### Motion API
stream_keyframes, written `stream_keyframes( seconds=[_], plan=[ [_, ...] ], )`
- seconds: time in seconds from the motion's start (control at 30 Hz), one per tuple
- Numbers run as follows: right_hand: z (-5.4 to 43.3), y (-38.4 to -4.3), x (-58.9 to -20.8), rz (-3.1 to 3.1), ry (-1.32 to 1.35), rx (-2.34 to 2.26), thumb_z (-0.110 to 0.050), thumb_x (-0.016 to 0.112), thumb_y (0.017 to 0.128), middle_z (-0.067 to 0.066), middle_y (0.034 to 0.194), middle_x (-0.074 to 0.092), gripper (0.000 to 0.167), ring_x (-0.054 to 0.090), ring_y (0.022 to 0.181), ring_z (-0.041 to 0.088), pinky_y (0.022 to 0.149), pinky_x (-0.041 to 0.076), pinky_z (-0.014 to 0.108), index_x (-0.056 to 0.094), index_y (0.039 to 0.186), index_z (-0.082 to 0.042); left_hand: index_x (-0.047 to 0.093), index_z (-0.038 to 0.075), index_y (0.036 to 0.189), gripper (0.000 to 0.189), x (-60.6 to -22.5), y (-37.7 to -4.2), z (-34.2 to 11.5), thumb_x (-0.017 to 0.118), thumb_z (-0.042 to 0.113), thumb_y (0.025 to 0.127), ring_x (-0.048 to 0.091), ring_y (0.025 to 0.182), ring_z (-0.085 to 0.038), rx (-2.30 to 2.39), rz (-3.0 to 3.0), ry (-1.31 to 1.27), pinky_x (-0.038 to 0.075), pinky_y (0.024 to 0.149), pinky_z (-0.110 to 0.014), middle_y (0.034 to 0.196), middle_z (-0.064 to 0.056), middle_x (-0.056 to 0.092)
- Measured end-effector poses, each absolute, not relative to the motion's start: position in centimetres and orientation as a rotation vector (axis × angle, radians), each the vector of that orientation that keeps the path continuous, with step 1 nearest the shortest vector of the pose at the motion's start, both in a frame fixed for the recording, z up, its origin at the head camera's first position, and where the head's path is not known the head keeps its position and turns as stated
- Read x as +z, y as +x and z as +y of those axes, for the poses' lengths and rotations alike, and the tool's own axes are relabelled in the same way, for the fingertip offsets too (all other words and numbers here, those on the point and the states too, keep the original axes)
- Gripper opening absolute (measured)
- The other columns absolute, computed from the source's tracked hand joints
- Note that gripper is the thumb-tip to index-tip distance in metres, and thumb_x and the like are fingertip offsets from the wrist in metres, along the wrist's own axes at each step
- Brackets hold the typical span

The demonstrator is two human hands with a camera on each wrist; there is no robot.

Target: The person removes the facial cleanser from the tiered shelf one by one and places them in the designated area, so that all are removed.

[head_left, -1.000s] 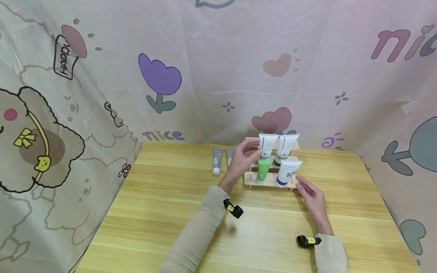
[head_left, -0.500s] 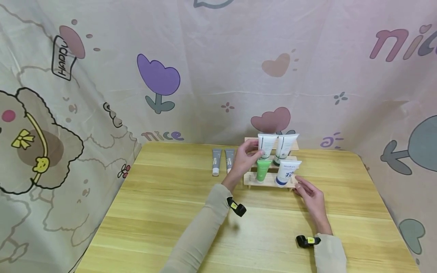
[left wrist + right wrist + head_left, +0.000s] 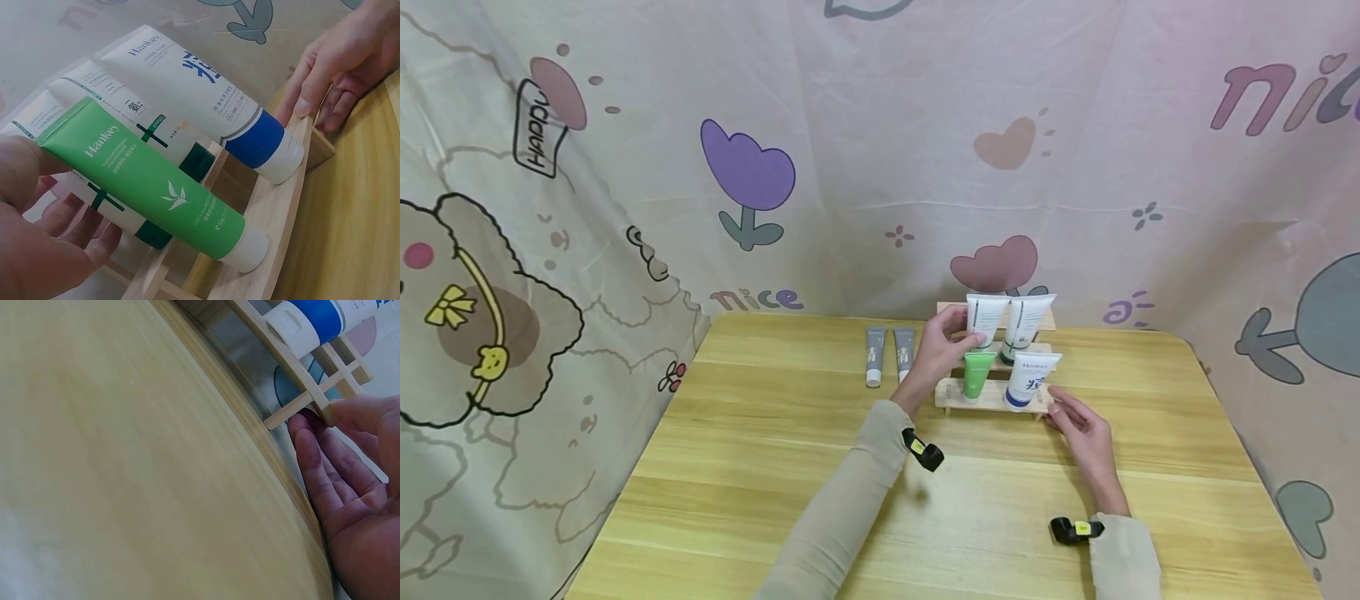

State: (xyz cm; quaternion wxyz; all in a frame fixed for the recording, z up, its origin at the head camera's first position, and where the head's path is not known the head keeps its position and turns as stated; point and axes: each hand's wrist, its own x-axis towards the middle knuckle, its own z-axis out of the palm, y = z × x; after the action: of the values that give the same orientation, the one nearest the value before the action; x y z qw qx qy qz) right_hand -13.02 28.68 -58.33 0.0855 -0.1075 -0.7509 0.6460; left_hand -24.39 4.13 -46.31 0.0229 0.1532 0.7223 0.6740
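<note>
At the left, two grey tubes [image 3: 875,354] lie on the table [image 3: 760,450], the second partly hidden by the left hand [image 3: 936,348]. That hand pinches the white tube [image 3: 988,315], thumb at its front, at the left of the middle shelf of the rack [image 3: 997,397]; whether its cap bears on the wood I cannot tell. The tube looks light and soft-walled, likely to slip in a loose pinch and dent in a hard one; with its broad flat end uppermost, low on the body should be the steadiest hold. The green tube [image 3: 977,375] stands just in front, easily knocked. Next come the other white tube [image 3: 1027,323] and, before it, the blue tube [image 3: 1032,375], both cap down. The rack seems stiff but light, and its shelf end a sensible hold: there the right hand [image 3: 1084,435] pinches it between thumb and fingers.

Only the head view shows the grey tubes. The left wrist view makes the lettering and the dark green caps plain. The right wrist view shows fingertips near a rack leg, unclear from above.
</note>
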Motion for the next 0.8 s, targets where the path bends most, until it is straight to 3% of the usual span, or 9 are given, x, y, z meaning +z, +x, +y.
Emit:
stream_keyframes(
  seconds=[0.47,0.8],
  plan=[
    [28.9,-13.2,-58.3,-2.255,-0.330,1.946,-0.018,0.061,0.104,0.012,0.141,0.061,0.045,0.065,0.102,-0.005,0.088,0.056,0.020,0.055,0.144,0.002,0.065,0.007,0.127,0.039,-46.6,-24.4,4.0,0.076,0.001,0.091,0.067,0.113,-0.022,2.136,2.229,0.452,0.055,0.097,-0.030,0.122,-0.012,0.070],
    [28.9,-13.1,-58.4,-2.231,-0.317,1.947,-0.021,0.063,0.103,-0.008,0.125,0.068,0.046,0.067,0.100,-0.003,0.087,0.056,0.019,0.056,0.143,0.001,0.066,0.007,0.126,0.038,-46.9,-24.5,3.1,0.077,0.002,0.090,0.069,0.109,-0.022,2.149,2.278,0.448,0.057,0.094,-0.031,0.119,-0.012,0.072]
  ],
)
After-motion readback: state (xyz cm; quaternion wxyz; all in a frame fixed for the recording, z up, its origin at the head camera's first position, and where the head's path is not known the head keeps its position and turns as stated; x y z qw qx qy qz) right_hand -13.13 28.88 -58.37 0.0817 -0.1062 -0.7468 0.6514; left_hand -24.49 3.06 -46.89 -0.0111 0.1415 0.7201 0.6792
